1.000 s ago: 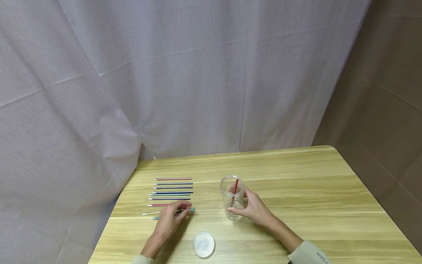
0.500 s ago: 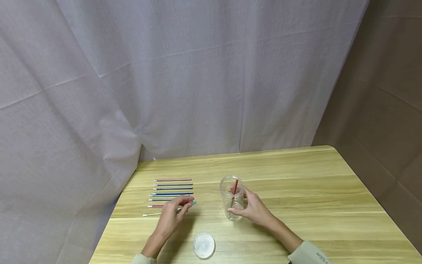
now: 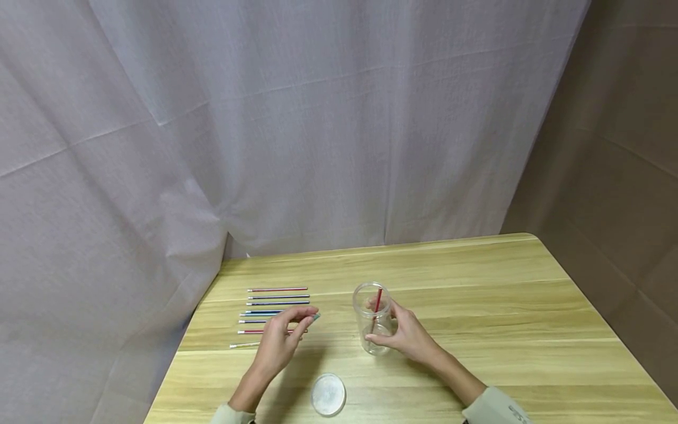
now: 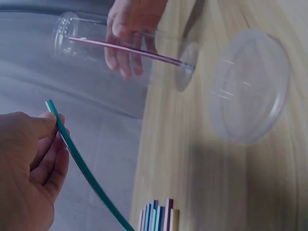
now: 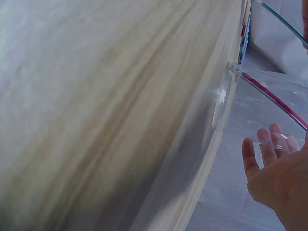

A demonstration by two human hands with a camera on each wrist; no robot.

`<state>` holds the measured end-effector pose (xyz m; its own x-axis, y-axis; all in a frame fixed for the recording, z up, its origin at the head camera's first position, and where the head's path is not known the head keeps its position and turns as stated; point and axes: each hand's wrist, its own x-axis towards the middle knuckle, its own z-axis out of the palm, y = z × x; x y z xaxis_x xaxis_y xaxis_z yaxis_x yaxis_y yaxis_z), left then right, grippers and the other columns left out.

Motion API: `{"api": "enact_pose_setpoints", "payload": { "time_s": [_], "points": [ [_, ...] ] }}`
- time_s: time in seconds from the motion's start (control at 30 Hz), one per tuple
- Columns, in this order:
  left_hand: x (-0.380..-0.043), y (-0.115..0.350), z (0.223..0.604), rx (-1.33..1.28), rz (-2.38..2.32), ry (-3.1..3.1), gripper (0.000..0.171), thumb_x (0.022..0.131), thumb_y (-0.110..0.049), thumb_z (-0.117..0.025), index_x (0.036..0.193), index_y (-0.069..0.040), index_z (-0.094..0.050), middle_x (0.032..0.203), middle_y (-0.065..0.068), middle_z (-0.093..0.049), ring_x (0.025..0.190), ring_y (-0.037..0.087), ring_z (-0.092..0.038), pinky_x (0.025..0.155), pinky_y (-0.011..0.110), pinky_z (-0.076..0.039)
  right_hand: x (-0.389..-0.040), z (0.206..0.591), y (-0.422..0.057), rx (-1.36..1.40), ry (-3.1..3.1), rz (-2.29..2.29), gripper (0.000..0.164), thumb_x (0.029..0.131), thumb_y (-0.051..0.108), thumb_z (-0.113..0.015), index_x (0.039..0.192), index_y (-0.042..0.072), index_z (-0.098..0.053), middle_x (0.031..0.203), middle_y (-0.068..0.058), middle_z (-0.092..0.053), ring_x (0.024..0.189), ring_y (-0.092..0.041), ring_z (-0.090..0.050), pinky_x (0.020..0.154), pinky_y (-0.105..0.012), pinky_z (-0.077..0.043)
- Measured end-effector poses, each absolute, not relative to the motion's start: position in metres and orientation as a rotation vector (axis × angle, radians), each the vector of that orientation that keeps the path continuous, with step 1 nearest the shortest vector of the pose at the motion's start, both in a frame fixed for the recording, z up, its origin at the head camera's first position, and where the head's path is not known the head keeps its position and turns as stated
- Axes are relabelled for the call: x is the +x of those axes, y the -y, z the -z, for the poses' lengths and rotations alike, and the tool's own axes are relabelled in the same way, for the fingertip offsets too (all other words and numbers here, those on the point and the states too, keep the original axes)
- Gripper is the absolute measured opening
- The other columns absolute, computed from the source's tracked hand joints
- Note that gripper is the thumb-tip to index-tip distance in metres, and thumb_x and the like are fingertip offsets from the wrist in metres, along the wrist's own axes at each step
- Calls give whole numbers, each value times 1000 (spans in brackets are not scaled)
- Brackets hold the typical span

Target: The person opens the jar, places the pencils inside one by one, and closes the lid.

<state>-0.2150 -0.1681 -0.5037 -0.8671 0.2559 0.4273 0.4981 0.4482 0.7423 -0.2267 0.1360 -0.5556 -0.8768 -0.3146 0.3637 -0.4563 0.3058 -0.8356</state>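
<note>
Between thumb and fingertips my left hand [image 3: 275, 344] pinches a green pencil [image 4: 89, 173] near one end, raised above the table; most of it is hidden behind the hand in the head view. My right hand [image 3: 412, 338] curls round the side of a clear plastic jar [image 3: 363, 321], which stands upright without its lid. Inside the jar a red pencil [image 3: 377, 303] leans against the wall, its lower end on the bottom. The left hand is to the left of the jar, fingertips a short way from it.
Several pencils [image 3: 278, 296] with white ends lie side by side at the left, partly behind the left hand. A clear round lid [image 3: 328, 394] lies flat near the front of the wooden table [image 3: 503, 330]. Grey cloth [image 3: 318, 147] hangs behind it.
My left hand has lifted the green pencil from the near side of the row and moved it up and to the right. The right hand and the jar have stayed in place.
</note>
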Motion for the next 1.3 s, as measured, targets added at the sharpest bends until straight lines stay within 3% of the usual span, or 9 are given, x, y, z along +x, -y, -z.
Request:
{"api": "enact_pose_setpoints", "payload": {
  "time_s": [0.43,0.7,0.97,1.3],
  "points": [
    [-216,156,486,-725,1315,2372,15,96,-20,-66,110,-18,-73,106,-12,-70,88,9,-66,60,23,-56,-227,556,-137,721,2435,-1641,75,75,40,-87,136,11,-54,129,-2,-65,114,-18,-61,89,-51,-53],
    [-217,147,468,-744,1315,2268,16,95,-16,-67,111,-15,-72,104,-6,-71,86,12,-66,76,24,-54,-227,556,-137,719,2430,-1666,75,75,40,-87,136,12,-53,129,-3,-65,113,-20,-61,90,-54,-52],
    [-219,139,444,-699,1509,2185,17,96,-16,-66,112,-13,-71,101,2,-72,80,15,-67,67,25,-56,-227,556,-137,702,2441,-1671,76,75,41,-87,137,11,-53,130,-1,-65,113,-21,-61,90,-54,-52],
    [-220,129,413,-636,1593,2118,18,94,-3,-66,111,-7,-70,102,8,-72,86,16,-67,76,24,-55,-226,555,-137,697,2444,-1686,77,74,39,-87,137,9,-53,130,-1,-64,115,-22,-60,92,-53,-51]
  ]
}}
